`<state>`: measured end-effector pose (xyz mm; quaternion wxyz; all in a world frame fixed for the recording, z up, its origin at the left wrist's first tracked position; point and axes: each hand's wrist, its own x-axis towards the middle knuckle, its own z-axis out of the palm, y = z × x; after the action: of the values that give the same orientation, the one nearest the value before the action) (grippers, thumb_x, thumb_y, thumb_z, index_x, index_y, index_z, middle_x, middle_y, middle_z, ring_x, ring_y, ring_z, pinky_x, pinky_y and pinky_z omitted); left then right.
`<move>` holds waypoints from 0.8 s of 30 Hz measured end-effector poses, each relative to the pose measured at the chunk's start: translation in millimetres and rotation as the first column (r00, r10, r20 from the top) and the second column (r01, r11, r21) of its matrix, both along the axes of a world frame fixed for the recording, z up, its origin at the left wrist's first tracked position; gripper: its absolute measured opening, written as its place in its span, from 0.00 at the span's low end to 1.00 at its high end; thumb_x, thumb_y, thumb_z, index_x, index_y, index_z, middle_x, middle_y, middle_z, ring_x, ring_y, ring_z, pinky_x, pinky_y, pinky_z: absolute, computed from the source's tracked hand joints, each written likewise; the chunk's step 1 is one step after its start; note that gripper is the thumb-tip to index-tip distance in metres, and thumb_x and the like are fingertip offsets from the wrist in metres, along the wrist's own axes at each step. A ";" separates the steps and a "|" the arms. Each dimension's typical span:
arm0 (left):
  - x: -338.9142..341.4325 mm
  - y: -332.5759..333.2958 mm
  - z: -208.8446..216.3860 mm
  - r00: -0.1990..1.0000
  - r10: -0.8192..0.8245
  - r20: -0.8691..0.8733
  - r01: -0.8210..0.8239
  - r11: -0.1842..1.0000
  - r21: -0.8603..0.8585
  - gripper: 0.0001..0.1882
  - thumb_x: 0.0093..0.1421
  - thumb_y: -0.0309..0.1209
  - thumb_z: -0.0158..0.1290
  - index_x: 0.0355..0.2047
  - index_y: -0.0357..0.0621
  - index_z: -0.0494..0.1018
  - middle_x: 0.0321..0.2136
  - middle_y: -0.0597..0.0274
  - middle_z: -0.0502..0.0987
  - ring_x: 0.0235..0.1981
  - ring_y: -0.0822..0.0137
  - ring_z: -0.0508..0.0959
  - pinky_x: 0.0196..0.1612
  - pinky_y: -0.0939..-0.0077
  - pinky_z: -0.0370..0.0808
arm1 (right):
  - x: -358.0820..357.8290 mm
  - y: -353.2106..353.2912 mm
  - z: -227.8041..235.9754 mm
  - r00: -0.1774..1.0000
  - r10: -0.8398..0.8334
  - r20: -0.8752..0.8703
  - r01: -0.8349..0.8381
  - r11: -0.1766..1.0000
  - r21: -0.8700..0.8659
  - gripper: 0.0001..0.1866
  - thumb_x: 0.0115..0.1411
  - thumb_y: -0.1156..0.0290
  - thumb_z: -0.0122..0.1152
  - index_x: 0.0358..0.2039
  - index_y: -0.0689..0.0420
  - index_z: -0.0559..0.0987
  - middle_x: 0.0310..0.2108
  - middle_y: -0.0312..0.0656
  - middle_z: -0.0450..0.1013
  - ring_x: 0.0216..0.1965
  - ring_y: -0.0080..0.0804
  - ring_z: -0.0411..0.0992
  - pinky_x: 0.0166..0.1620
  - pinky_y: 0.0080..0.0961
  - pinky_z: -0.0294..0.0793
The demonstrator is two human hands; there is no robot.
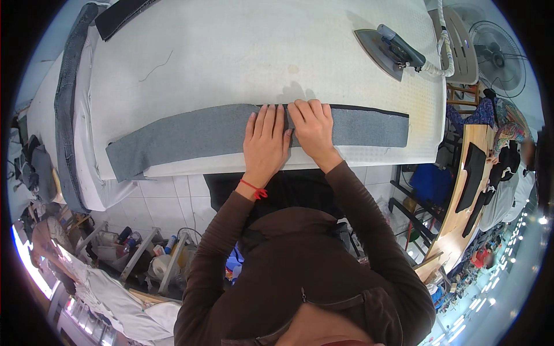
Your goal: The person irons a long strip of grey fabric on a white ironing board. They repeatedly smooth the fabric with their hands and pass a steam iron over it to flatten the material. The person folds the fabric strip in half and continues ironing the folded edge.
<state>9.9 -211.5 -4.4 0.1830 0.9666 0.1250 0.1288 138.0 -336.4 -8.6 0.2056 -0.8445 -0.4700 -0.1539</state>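
A long grey denim strip (196, 135), gently curved and dark along part of its far edge, lies crosswise near the front of the padded white table. My left hand (266, 144) rests on its middle with fingers straight and laid flat on the cloth; a red string is tied at that wrist. Close beside it, my right hand (313, 130) has its fingers bent over the strip's far edge, gripping the cloth there. The thumb and the exact pinch are partly hidden under that hand. At its left end the strip's lower corner is slightly rumpled.
A steam iron (389, 51) with a white-wrapped hose stands at the table's far right. Dark folded cloth (124, 17) lies at the far left, and a long denim piece (68, 109) hangs along the left edge. Rightward are a fan (497, 56) and a wooden bench (456, 216) holding black pieces.
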 end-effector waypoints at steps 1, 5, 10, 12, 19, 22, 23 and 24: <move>0.4 -0.4 0.6 1.000 0.001 -0.005 -0.001 1.000 0.011 0.32 0.78 0.42 0.58 0.77 0.41 0.75 0.72 0.46 0.77 0.76 0.46 0.74 0.81 0.41 0.65 | -0.8 -0.3 0.4 1.000 -0.005 -0.006 0.005 1.000 -0.002 0.18 0.58 0.71 0.71 0.51 0.54 0.88 0.50 0.34 0.82 0.49 0.37 0.76 0.49 0.40 0.71; 1.7 -2.4 3.2 1.000 0.009 -0.015 -0.008 0.996 0.086 0.32 0.78 0.44 0.58 0.78 0.48 0.75 0.71 0.48 0.78 0.76 0.47 0.75 0.80 0.40 0.65 | -15.6 -3.6 10.5 0.995 -0.075 -0.070 0.073 0.997 -0.021 0.18 0.61 0.72 0.71 0.52 0.54 0.90 0.54 0.32 0.83 0.50 0.37 0.77 0.51 0.39 0.72; 4.3 -8.9 8.9 0.998 0.040 -0.045 -0.032 0.984 0.174 0.32 0.77 0.46 0.59 0.78 0.51 0.76 0.70 0.49 0.79 0.75 0.49 0.75 0.80 0.35 0.64 | -28.1 -18.5 20.3 0.981 -0.105 -0.162 0.109 0.994 0.014 0.22 0.63 0.71 0.71 0.58 0.55 0.90 0.61 0.33 0.85 0.50 0.37 0.75 0.51 0.39 0.70; 5.0 -11.1 10.3 0.998 0.048 -0.047 -0.039 0.983 0.180 0.33 0.77 0.46 0.59 0.78 0.52 0.75 0.70 0.49 0.79 0.76 0.49 0.75 0.79 0.34 0.63 | -29.1 -25.3 19.6 0.975 -0.142 -0.170 0.143 0.990 -0.009 0.22 0.63 0.72 0.72 0.58 0.55 0.91 0.62 0.33 0.86 0.49 0.37 0.75 0.51 0.39 0.70; 6.6 -14.9 6.8 0.997 0.072 -0.042 -0.065 0.987 0.150 0.34 0.75 0.49 0.60 0.78 0.55 0.76 0.70 0.47 0.79 0.77 0.47 0.73 0.79 0.31 0.62 | -18.9 -34.4 18.2 0.981 -0.100 -0.169 0.080 0.990 -0.120 0.24 0.62 0.77 0.72 0.60 0.58 0.90 0.65 0.34 0.85 0.47 0.37 0.74 0.51 0.38 0.70; 4.8 -16.1 10.8 0.997 0.056 -0.045 -0.050 0.990 0.132 0.34 0.74 0.50 0.60 0.78 0.62 0.77 0.70 0.46 0.79 0.78 0.46 0.72 0.80 0.28 0.61 | -19.3 -38.4 22.2 0.970 -0.073 -0.234 0.059 0.996 -0.066 0.23 0.62 0.77 0.72 0.59 0.58 0.90 0.64 0.34 0.85 0.47 0.38 0.74 0.51 0.38 0.70; 5.3 -16.5 11.1 0.997 0.060 -0.047 -0.054 0.991 0.123 0.34 0.74 0.50 0.60 0.78 0.64 0.77 0.71 0.45 0.79 0.78 0.46 0.72 0.80 0.28 0.60 | -18.2 -39.4 23.7 0.966 -0.071 -0.250 0.055 0.996 -0.067 0.23 0.63 0.77 0.73 0.59 0.58 0.90 0.64 0.35 0.86 0.47 0.39 0.75 0.51 0.39 0.72; 5.1 -17.9 10.7 0.997 0.063 -0.052 -0.057 0.992 0.113 0.33 0.74 0.51 0.60 0.78 0.65 0.77 0.71 0.45 0.79 0.78 0.45 0.72 0.80 0.27 0.59 | -17.7 -41.4 24.9 0.961 -0.070 -0.269 0.053 0.996 -0.069 0.23 0.63 0.77 0.73 0.59 0.57 0.91 0.63 0.35 0.86 0.47 0.40 0.76 0.51 0.39 0.73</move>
<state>15.0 -229.4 6.3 0.1215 0.9743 0.1516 0.1141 120.2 -377.8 16.4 0.2372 -0.8776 -0.4156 -0.0289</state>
